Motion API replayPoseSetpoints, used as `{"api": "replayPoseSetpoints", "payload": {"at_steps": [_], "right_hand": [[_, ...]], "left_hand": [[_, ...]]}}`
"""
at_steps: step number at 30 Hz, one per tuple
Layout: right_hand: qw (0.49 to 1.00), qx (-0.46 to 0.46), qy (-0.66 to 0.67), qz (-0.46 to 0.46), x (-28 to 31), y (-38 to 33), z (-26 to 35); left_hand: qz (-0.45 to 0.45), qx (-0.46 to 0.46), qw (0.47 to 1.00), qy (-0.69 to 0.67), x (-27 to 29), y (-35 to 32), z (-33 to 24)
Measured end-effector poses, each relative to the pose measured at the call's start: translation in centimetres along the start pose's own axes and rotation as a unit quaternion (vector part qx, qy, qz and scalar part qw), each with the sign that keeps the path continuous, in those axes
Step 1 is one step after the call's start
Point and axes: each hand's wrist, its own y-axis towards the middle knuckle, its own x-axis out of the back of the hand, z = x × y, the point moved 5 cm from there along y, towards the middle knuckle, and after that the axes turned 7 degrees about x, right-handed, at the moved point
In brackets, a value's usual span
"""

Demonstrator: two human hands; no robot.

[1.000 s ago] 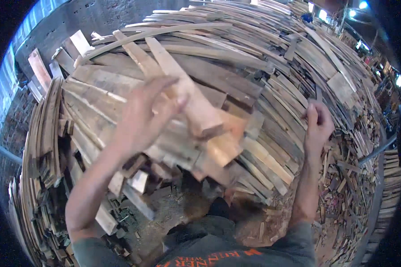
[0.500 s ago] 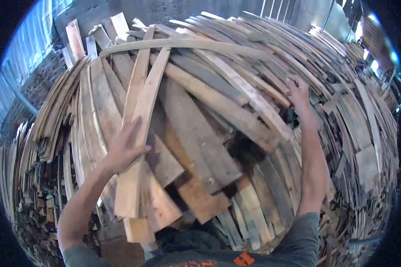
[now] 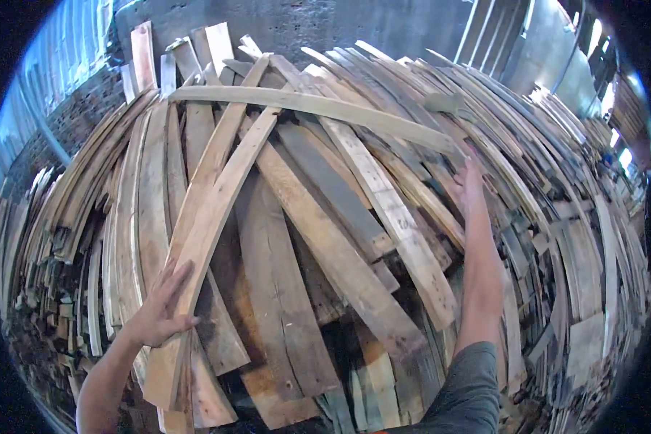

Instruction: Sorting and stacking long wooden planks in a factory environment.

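Observation:
My left hand lies with spread fingers on the lower part of a long pale plank, which leans up across the wood pile. Another plank runs close beside it, partly behind. Across their upper ends rests a thin, slightly bowed plank. My right hand is reached out at the right end of this crosswise plank, fingers pointing up and somewhat blurred; whether they touch it I cannot tell. Between my arms fan out a wide grey-brown board, a long brown plank and a paler plank.
Stacked thin boards rise on the left, and a dense heap of slats spreads on the right. Behind stand a grey wall and corrugated sheeting. A dark gap shows among the lower board ends.
The view has shifted, so the pile sits lower in the picture. My right hand has come closer to the crosswise plank's right end. My left hand remains on the pale plank.

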Motion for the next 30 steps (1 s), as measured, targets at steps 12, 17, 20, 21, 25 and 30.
{"api": "replayPoseSetpoints", "payload": {"at_steps": [12,17,20,21,25,30], "right_hand": [[0.996,-0.054,0.039,-0.059,-2.1,8.4,-5.6],[0.976,-0.093,0.183,-0.079,-2.4,9.6,-6.4],[0.977,-0.113,0.157,-0.085,-2.9,10.7,-7.7],[0.979,-0.103,0.152,-0.085,-0.9,12.6,-7.8],[0.985,-0.115,0.114,-0.062,1.6,15.7,-8.7],[0.98,-0.139,0.142,0.004,2.4,10.5,-8.0]], "left_hand": [[-0.003,0.009,0.999,0.035,0.7,0.5,-1.7],[0.009,0.023,0.999,0.043,0.3,0.3,-1.4],[0.01,0.033,0.999,0.041,0.5,0.2,-2.1],[0.007,0.025,0.999,0.033,0.3,0.8,-2.0],[0.006,-0.004,1.0,0.027,-0.1,1.0,-1.3],[0.001,-0.017,0.999,0.035,-0.3,0.9,-1.1]]}}
